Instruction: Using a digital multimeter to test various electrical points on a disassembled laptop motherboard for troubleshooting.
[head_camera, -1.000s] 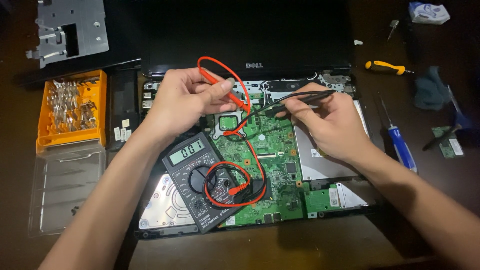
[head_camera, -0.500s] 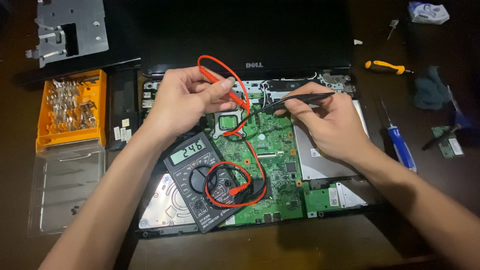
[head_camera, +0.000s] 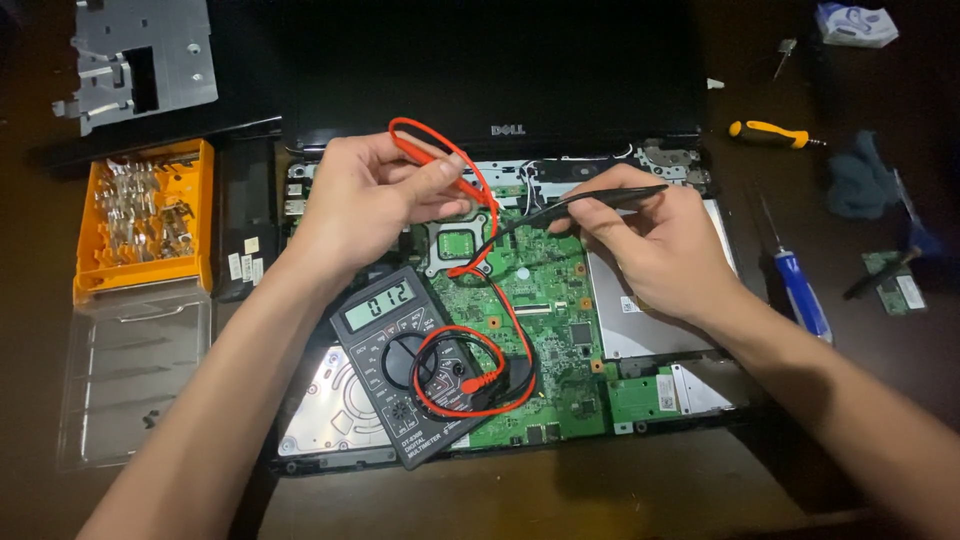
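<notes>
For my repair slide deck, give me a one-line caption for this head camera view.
Left hand holds a red probe and right hand a black probe over a laptop's green circuit board, beside a black digital multimeter.

Multimeter (head_camera: 420, 370) lies tilted on the open laptop's green board, dark grey body w/ a small rectangular grey-green LCD (head_camera: 379, 303) near its top, digits lit. Laptop screen (head_camera: 490, 60) stands at the back, big black rectangle, off. Small white rectangular stickers (head_camera: 240, 266) on the black part just right of the orange parts box (head_camera: 150, 220); crumpled white-blue packet (head_camera: 852, 24) top right.
</notes>
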